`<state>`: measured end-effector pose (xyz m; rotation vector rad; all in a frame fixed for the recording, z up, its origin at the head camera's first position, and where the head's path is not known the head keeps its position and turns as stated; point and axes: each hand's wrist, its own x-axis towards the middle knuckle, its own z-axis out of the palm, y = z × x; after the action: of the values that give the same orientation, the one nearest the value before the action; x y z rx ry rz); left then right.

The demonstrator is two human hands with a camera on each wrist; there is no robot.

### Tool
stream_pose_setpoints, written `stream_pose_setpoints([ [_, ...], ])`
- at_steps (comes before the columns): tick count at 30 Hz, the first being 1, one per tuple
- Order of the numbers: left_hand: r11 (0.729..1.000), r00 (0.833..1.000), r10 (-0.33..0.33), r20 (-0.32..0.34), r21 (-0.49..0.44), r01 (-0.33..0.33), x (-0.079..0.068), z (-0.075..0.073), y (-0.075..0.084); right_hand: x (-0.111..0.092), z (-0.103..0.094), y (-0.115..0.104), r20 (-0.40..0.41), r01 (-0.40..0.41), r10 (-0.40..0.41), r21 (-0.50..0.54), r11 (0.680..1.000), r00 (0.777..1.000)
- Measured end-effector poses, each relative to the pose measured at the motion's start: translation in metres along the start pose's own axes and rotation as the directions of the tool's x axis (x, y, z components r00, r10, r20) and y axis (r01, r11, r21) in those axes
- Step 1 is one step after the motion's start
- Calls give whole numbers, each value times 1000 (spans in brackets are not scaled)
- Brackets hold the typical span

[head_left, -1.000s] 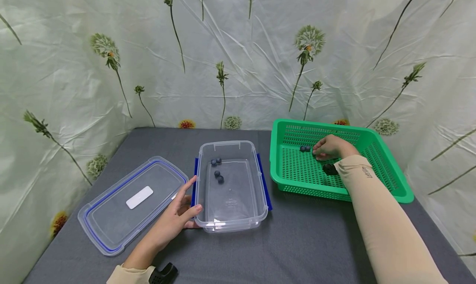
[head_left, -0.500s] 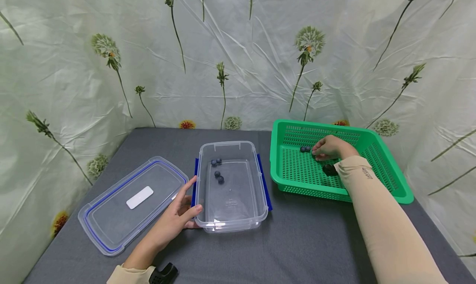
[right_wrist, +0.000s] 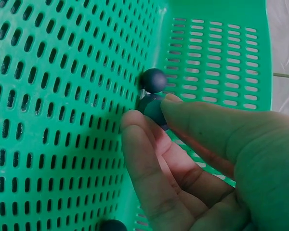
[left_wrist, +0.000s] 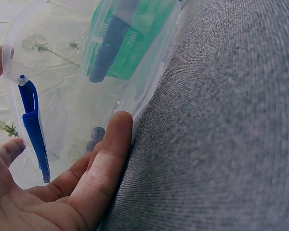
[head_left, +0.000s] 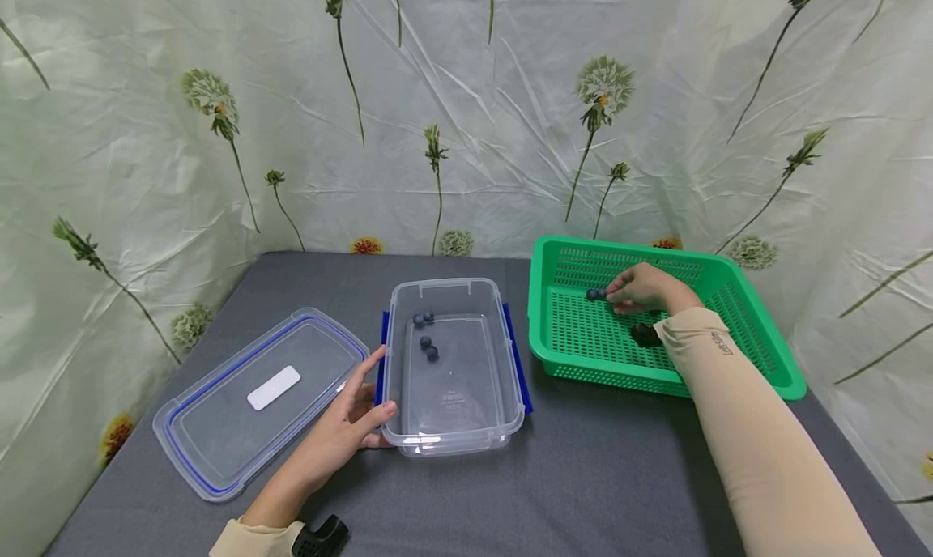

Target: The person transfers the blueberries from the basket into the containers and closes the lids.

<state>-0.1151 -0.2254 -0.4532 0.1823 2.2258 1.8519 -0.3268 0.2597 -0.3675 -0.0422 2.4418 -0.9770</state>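
In the head view, my left hand (head_left: 342, 427) rests against the left side of a clear plastic container (head_left: 459, 440), its fingers fairly straight and the thumb at the rim. Several blueberries (head_left: 426, 342) lie toward the back of this container. Inside a green basket (head_left: 765, 330), my right hand (head_left: 649, 288) is at the berries near the left end. In the right wrist view, its thumb and fingertips pinch a blueberry (right_wrist: 153, 108), partly covered by the thumb. Another blueberry (right_wrist: 154, 80) sits just beyond it, against the basket wall, and a dark round berry (right_wrist: 113, 226) shows at the bottom edge.
A clear lid (head_left: 219, 427) with a blue seal and white label lies left of the container. Blue clip flaps (head_left: 518, 359) hang at the container's sides. Grey cloth (head_left: 583, 476) covers the table, and a flower-printed sheet (head_left: 510, 120) hangs behind.
My right hand has shifted slightly left in the basket, closer to the pair of blueberries, and its fingertips now overlap one. The left hand and container have stayed put.
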Motion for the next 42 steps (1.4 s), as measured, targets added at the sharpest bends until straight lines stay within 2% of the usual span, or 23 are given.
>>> stream_pose_setpoints([
  [7,1000,1000,-14,-2,-6,14,0,0,0,0,1,-5,-28,24,-25,-32,999,999],
  [21,1000,1000,-14,-6,-8,14,1,0,0,-11,9,-22,-54,152,-156,-74,986,986],
  [32,1000,1000,-12,-2,-7,12,1,-1,0,-20,17,-30,-54,230,-229,6,973,972],
  [42,1000,1000,-12,-7,-6,12,1,0,0,-28,24,-36,-89,299,-291,95,950,953],
])
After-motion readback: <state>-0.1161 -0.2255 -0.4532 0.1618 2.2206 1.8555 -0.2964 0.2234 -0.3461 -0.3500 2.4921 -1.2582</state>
